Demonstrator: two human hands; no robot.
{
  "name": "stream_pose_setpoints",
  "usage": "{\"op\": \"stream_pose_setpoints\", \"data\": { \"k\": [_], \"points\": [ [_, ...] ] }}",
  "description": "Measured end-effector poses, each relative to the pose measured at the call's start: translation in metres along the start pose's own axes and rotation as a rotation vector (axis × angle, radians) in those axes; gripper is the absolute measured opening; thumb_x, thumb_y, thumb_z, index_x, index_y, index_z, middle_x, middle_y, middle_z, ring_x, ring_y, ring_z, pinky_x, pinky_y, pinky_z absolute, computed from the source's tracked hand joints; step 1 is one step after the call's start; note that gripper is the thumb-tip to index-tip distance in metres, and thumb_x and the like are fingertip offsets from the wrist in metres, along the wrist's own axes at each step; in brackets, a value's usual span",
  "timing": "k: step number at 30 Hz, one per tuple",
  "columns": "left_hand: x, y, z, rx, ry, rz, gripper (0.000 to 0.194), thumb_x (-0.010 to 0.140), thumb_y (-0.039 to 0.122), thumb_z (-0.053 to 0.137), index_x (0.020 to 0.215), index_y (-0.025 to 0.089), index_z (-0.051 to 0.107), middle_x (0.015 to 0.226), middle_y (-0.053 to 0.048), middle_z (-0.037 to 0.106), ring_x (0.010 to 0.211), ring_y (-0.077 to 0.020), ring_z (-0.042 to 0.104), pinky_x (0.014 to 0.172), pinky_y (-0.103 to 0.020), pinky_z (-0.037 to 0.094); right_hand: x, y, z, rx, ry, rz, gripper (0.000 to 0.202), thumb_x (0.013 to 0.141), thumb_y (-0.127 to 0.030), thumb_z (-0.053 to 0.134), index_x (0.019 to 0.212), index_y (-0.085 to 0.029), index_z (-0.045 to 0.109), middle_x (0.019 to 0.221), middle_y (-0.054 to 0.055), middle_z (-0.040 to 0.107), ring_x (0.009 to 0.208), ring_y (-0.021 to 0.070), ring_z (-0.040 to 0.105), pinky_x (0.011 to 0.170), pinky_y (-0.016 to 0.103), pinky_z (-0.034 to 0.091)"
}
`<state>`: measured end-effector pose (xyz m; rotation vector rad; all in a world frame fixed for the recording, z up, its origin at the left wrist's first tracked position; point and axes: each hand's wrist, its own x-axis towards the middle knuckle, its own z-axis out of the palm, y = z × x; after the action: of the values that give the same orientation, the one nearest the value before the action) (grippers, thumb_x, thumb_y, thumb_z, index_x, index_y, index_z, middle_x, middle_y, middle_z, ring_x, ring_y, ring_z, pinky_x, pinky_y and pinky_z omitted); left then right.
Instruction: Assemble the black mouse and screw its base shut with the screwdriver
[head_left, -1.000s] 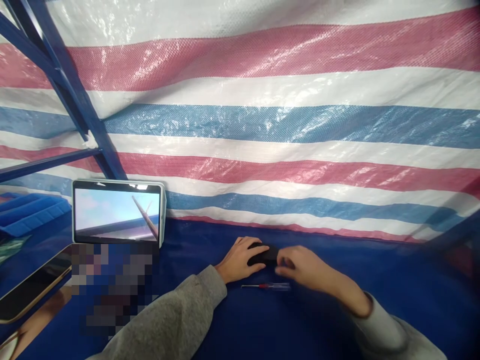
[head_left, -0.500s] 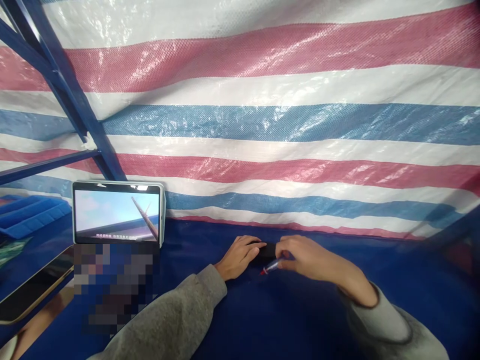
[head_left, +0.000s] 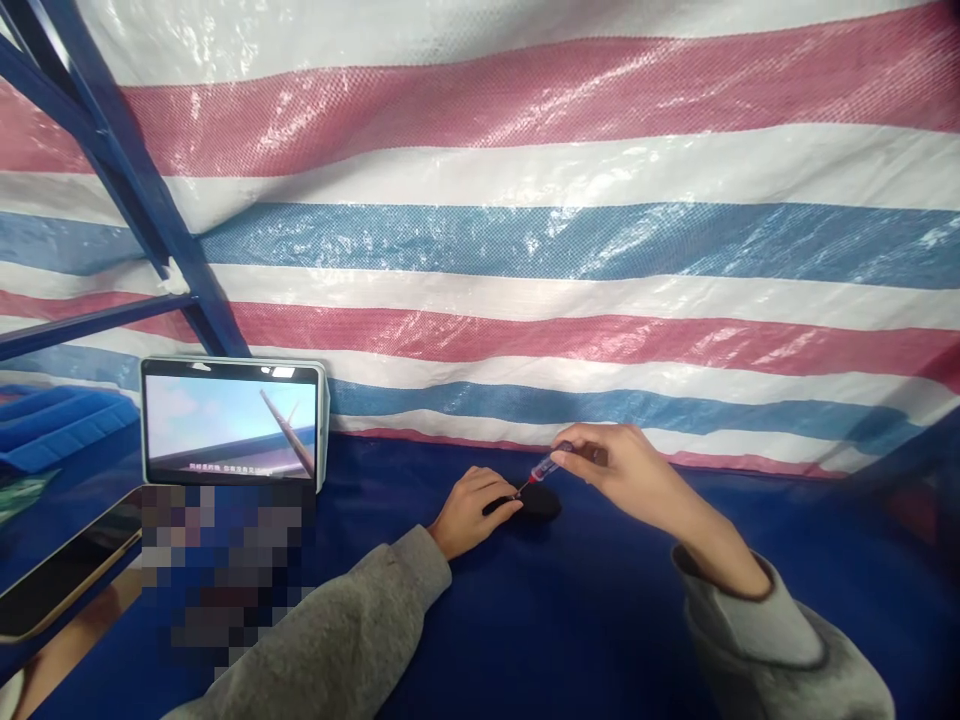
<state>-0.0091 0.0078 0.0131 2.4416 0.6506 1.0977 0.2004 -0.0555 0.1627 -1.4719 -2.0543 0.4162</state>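
Left hand (head_left: 472, 515) pinches left end of black object (head_left: 541, 503) on counter (head_left: 480, 640); best brace firmly, fingertips clear of tip. Right hand (head_left: 630, 475) pinches driver (head_left: 551, 463) by handle, slanted; line up shaft before pressing. Versus earlier: right hand, driver higher; tip now beside left fingertips.

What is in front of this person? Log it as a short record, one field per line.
Left hand: touching the left end of the black object
Right hand: holding the screwdriver
Screwdriver: slanted, translucent handle, red collar; tip contact unclear
Black object: on the blue tabletop
Tablet: propped up, screen lit
Phone: far left, screen dark
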Motion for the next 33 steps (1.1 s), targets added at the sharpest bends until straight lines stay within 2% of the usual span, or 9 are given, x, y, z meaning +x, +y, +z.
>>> {"op": "stream_pose_setpoints", "data": {
  "k": [6, 13, 18, 23, 28, 33],
  "points": [
    [-0.0016, -0.0026, 0.0005, 0.003, 0.039, -0.029, 0.03, 0.098, 0.04, 0.048, 0.094, 0.02, 0.071, 0.089, -0.006, 0.072, 0.085, -0.0191, 0.064, 0.082, -0.035, 0.046, 0.0004, 0.0001, 0.0035, 0.014, 0.029, -0.023, 0.031, 0.089, -0.047, 0.052, 0.081, -0.021, 0.068, 0.065, -0.001, 0.063, 0.057, 0.0126, 0.052, 0.054, 0.025, 0.042],
    [-0.0025, -0.0036, 0.0007, -0.027, 0.097, -0.012, 0.027, 0.097, 0.036, 0.051, 0.094, 0.019, 0.072, 0.088, -0.005, 0.072, 0.083, -0.0185, 0.064, 0.081, -0.034, 0.049, 0.0004, 0.0011, 0.0057, 0.018, 0.052, -0.017, 0.028, 0.089, -0.045, 0.054, 0.081, -0.022, 0.068, 0.063, -0.002, 0.061, 0.056, 0.0123, 0.052, 0.055, 0.025, 0.041],
    [-0.0042, -0.0038, -0.0001, -0.035, 0.108, -0.059, 0.03, 0.1, 0.035, 0.045, 0.11, 0.021, 0.07, 0.098, -0.007, 0.068, 0.091, -0.0189, 0.062, 0.084, -0.033, 0.05, 0.0002, 0.0027, 0.0065, 0.058, 0.068, 0.006, 0.029, 0.088, -0.046, 0.055, 0.083, -0.021, 0.068, 0.064, -0.002, 0.062, 0.055, 0.0117, 0.051, 0.054, 0.025, 0.041],
    [-0.0056, -0.0047, 0.0007, -0.072, 0.175, -0.076, 0.03, 0.1, 0.032, 0.045, 0.115, 0.021, 0.068, 0.093, -0.006, 0.062, 0.086, -0.0163, 0.061, 0.078, -0.028, 0.052, -0.0002, 0.0049, 0.0063, 0.071, 0.094, 0.021, 0.031, 0.089, -0.048, 0.054, 0.087, -0.021, 0.07, 0.065, -0.001, 0.063, 0.055, 0.0118, 0.051, 0.053, 0.025, 0.042],
    [-0.0049, -0.0053, 0.0021, -0.112, 0.247, -0.054, 0.026, 0.099, 0.03, 0.049, 0.111, 0.021, 0.07, 0.092, -0.005, 0.068, 0.085, -0.0162, 0.064, 0.077, -0.028, 0.054, 0.0003, 0.0051, 0.0075, 0.06, 0.108, 0.023, 0.03, 0.088, -0.047, 0.055, 0.086, -0.021, 0.07, 0.066, -0.001, 0.063, 0.055, 0.0117, 0.051, 0.053, 0.025, 0.042],
    [-0.0059, -0.0067, 0.0032, -0.133, 0.261, -0.032, 0.023, 0.099, 0.026, 0.05, 0.109, 0.022, 0.07, 0.096, -0.004, 0.074, 0.088, -0.0174, 0.068, 0.08, -0.031, 0.056, 0.0011, 0.0045, 0.0088, 0.068, 0.111, 0.031, 0.031, 0.087, -0.048, 0.055, 0.085, -0.021, 0.07, 0.066, 0.0, 0.064, 0.056, 0.0124, 0.053, 0.053, 0.025, 0.042]
  ]
}}
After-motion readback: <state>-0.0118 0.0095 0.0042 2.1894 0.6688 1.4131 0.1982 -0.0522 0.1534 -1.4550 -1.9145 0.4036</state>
